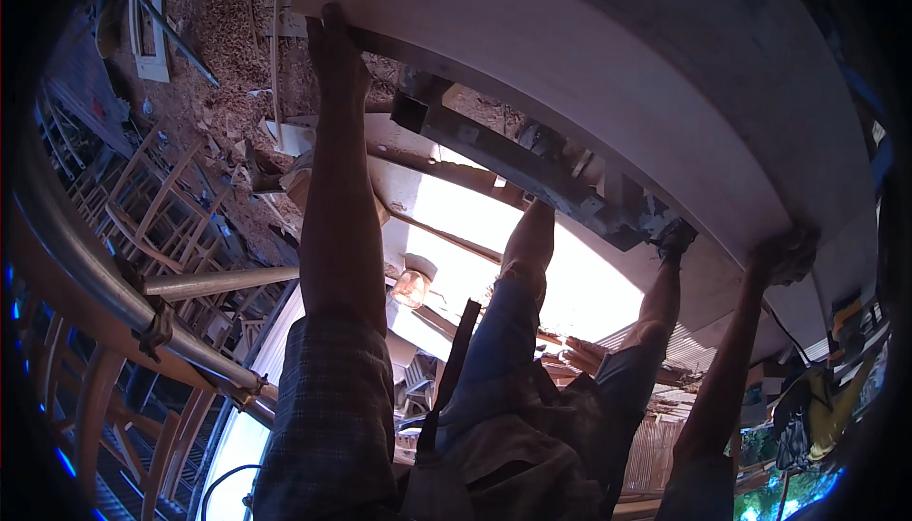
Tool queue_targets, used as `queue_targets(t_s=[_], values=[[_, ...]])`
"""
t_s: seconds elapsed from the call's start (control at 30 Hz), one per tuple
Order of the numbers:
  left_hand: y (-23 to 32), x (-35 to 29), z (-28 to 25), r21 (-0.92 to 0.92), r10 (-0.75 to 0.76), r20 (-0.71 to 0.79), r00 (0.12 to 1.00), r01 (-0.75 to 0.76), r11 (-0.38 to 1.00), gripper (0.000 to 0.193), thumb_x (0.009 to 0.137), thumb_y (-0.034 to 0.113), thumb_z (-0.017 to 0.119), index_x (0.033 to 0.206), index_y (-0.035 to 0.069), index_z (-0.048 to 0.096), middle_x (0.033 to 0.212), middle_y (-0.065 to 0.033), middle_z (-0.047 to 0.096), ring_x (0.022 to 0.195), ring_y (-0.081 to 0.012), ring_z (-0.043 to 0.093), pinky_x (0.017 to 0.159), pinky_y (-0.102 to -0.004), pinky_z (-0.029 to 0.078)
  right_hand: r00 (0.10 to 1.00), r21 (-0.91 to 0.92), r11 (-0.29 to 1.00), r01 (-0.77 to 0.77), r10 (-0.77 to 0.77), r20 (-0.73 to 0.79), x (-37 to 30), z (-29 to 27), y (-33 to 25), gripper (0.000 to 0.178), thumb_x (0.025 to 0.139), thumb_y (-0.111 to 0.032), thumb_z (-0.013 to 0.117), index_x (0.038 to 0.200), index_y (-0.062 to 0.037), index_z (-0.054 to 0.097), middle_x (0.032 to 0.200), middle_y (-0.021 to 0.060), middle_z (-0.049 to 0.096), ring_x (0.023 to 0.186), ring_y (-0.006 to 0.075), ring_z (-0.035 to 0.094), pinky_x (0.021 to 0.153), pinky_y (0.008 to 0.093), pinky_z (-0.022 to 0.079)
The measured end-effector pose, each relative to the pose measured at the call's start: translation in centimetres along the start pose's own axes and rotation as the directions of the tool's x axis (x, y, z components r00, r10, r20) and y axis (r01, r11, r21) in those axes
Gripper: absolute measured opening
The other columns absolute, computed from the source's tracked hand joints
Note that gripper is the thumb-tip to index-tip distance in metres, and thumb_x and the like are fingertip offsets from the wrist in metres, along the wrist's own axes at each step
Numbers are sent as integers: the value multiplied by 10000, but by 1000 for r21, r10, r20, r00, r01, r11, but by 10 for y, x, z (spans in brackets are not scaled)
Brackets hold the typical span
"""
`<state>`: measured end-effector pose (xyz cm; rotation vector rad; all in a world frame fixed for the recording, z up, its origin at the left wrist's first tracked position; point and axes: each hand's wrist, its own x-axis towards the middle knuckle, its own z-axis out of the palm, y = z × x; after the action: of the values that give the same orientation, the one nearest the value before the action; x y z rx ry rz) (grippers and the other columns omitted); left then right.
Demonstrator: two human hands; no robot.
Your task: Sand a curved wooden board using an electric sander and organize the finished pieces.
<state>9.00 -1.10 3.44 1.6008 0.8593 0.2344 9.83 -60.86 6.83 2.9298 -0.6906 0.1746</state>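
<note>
A large curved white panel [608, 56] arcs across the top of the frame. The left hand [334, 51], fingers extended, presses flat against the panel's lower edge at upper centre-left; the right hand [784, 255] curls closed around the edge at far right. Between them, another person's legs [532, 265] stand beside a grey metal bracket [532, 174].

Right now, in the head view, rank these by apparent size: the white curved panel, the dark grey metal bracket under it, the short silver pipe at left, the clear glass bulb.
1. White curved panel, by far the largest
2. Dark grey metal bracket
3. Short silver pipe
4. Clear glass bulb

Fisheye bending makes the bracket-pipe gap less sure.
</note>
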Motion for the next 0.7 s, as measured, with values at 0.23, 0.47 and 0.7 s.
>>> queue_targets(t_s=[0.23,0.47,0.7], values=[[-54,-35,8,921,617,381,688,-338,-192,555,926,311,377,1316,-73,284,1365,-324,257,1294,-483,193,1070,-547,179,997,89,995,-42,47,-59,-2,4,-23,596,883,-554,312,1336,-173,378,1331,161,365,1201,375,332,942,554,294],[-13,-191,172,823,437,348,830,-493,282,737,908,579,233,1406,36,193,1413,-330,131,1309,-517,103,972,-707,116,982,176,979,-103,129,-140,3,0,-17,538,887,-488,355,1283,-126,399,1265,181,375,1246,397,264,1022,549,182],[14,-266,306,750,290,301,909,-413,517,718,905,591,173,1426,96,163,1405,-343,125,1286,-558,108,959,-703,145,998,232,971,-59,65,-19,-34,-9,-55,661,902,-519,285,1383,-66,298,1393,298,192,1299,493,150,1012,635,138]])
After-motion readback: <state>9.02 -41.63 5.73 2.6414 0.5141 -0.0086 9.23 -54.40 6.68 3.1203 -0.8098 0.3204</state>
